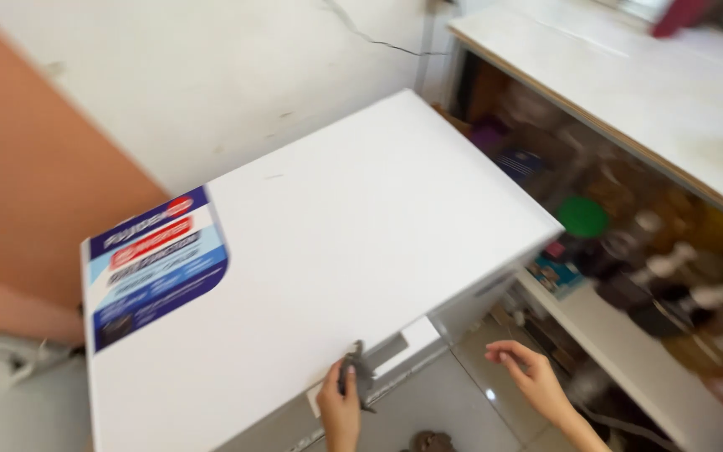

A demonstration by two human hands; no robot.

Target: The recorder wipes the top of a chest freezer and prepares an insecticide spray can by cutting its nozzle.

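Left hand (340,408) gripping freezer lid handle (358,374), right hand (531,374) open — cluttered shelf (629,351) beside.

White chest freezer (336,251), lid shut, blue sticker on left corner; grey handle (360,372) at front edge.

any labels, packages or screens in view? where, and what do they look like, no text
Rectangular sticker: left end of the white chest lid, dark blue border, pale blue panel, red bands.
Small blue-and-red package: on the white lower shelf right of the chest, blurred.
No screens.
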